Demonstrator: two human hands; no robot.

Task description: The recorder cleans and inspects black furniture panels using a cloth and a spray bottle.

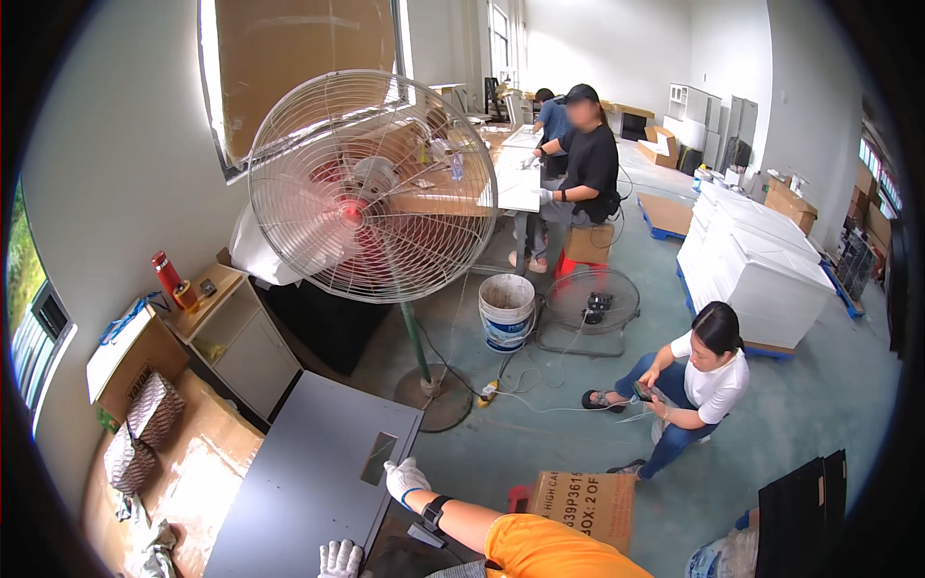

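A grey panel point(303, 472) lies at 7 o'clock in my head view, a rectangular opening point(379, 459) near its upper right corner. My right hand point(407, 479), white-gloved, rests at the panel's edge just beside this opening. Its grip is half curled; whether it has closed on the edge I cannot tell. A black watch point(436, 512) circles the wrist, below an orange sleeve point(549, 547). My left hand point(339, 559), also gloved, lies at the panel's near edge, fingers slightly spread; the frame cuts off its lower part, so I cannot tell whether this grip holds anything.

At 8 o'clock, beside the panel, is a cardboard-covered table point(214, 445) with two patterned bags point(154, 416) upon it. A caged fan point(353, 210) stands at 11 o'clock. A white bucket point(507, 301) sits near the centre, with a floor fan point(599, 306) to its 3 o'clock. A seated person point(715, 385) at 4 o'clock holds a phone point(643, 391). A carton point(602, 509) lies at 5 o'clock.
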